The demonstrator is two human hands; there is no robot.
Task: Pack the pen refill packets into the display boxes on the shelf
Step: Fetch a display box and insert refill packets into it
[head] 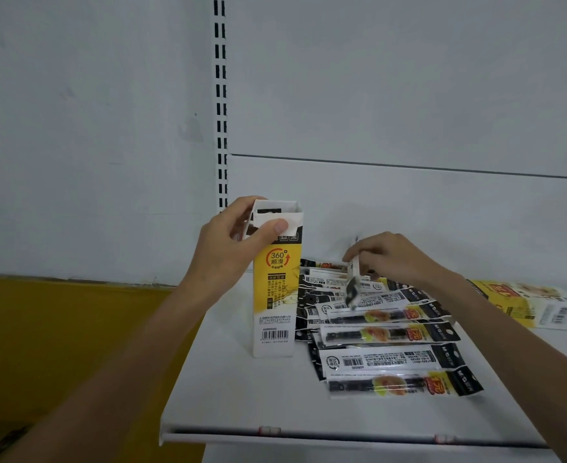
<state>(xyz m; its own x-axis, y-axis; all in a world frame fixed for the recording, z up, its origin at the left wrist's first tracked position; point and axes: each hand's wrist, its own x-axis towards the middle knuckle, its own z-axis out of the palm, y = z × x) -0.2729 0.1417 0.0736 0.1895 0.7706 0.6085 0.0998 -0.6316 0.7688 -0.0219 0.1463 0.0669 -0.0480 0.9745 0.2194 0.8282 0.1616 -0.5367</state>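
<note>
A tall yellow and white display box (275,295) stands upright on the white shelf (242,396), its top open. My left hand (232,242) grips the box's top edge, thumb over the front flap. To the right lies a spread pile of pen refill packets (385,335), long black, white and yellow sleeves. My right hand (392,259) hovers over the back of the pile and pinches one packet (354,289), which hangs blurred from the fingers. A second display box (526,302) lies flat on the shelf at the far right.
The shelf's front edge (309,436) carries a price rail with two small red clips. A slotted upright (221,105) runs up the white back panel behind the box. To the left, beyond the shelf's side edge, is a yellow wall band (75,329).
</note>
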